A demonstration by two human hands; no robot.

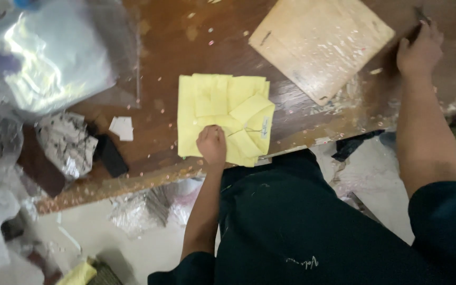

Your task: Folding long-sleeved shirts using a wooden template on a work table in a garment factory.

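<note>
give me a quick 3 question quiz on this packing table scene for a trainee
1. True or false: the left hand rests on the folded yellow shirt.
2. Which thing lies nearest the right hand? A) the square wooden board B) the clear plastic bags C) the small white card
3. Fill in: the shirt lies near the table's ______ edge, close to the person's body.

Key
1. True: the hand presses on the shirt by its collar.
2. A: the board lies just left of that hand; the bags and card are at the far left.
3. Front, the nearer edge.
</note>
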